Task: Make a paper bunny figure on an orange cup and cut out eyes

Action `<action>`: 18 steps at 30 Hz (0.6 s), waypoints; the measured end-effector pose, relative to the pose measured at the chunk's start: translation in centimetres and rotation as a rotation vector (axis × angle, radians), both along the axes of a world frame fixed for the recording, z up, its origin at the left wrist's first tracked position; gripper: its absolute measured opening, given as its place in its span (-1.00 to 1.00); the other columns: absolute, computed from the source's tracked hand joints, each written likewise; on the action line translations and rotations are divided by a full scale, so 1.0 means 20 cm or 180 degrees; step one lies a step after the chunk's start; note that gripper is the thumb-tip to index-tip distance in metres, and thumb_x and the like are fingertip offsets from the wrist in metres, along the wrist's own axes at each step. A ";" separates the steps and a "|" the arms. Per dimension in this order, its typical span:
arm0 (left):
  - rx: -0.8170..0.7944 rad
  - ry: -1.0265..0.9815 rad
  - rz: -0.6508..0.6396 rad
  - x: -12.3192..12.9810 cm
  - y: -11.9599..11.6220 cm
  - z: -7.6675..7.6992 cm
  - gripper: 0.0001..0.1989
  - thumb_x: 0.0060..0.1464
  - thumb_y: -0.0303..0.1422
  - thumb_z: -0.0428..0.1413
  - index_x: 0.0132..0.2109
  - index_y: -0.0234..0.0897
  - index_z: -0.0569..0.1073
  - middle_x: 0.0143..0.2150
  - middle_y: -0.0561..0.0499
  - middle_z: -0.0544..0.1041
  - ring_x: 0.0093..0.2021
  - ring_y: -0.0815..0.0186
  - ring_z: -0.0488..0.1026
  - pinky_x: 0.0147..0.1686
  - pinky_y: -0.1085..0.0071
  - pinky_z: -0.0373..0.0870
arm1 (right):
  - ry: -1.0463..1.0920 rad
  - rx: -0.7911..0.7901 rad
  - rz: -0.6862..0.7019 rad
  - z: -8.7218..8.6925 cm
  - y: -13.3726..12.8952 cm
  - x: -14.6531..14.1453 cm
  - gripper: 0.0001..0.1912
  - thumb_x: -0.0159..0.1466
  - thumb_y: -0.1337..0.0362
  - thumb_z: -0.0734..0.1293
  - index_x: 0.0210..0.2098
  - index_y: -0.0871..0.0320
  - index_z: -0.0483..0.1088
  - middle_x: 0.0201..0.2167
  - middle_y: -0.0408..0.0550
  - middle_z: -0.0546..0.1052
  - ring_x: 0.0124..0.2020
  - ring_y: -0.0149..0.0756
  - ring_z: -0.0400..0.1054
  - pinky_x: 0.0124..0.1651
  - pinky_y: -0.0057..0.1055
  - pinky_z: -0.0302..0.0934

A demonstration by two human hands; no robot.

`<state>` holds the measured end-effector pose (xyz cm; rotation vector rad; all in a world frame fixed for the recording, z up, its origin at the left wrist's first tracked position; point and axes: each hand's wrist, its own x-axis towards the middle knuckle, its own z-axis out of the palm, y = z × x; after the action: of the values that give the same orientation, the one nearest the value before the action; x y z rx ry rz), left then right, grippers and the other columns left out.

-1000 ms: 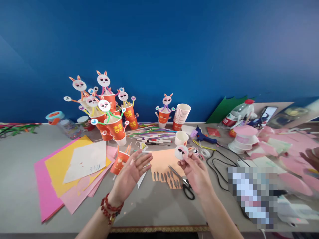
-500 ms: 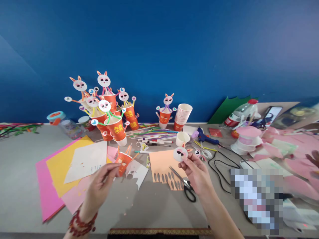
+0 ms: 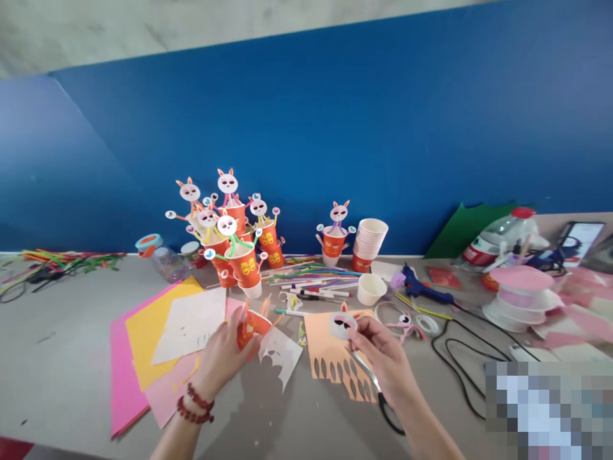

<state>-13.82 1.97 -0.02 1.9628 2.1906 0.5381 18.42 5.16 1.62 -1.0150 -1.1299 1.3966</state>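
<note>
Rabbit face (image 3: 343,324) in right grip (image 3: 378,345), scissors (image 3: 368,374) beneath, cups behind

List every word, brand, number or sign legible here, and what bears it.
"囍", stylised, in gold: on at least two orange cups.
Bottle label: lettering too blurred to read.
White sheet: marks too small to read.
Phone screen: nothing legible.

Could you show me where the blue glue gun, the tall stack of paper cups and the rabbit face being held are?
Blue glue gun (image 3: 428,291): head view, on its body.
Stack of paper cups (image 3: 370,241): head view, on its side.
Rabbit face (image 3: 340,326): head view, on its white front.
</note>
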 end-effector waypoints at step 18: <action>0.0366 -0.4051 -0.0767 0.19 -0.22 0.00 -0.22 0.02 -0.23 0.28 0.34 -0.03 0.15 0.33 -0.15 0.29 0.30 -0.11 0.24 0.23 0.03 0.25 | 0.0503 -0.0387 -0.0078 0.02 -0.01 -0.04 -0.62 0.00 0.03 0.57 -0.51 0.14 0.39 -0.50 -0.19 0.38 -0.50 -0.40 0.24 -0.42 -0.48 0.18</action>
<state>-10.01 -2.39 0.05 1.2224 1.1076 1.3704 17.65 4.91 1.98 -0.9815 -0.9233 1.5126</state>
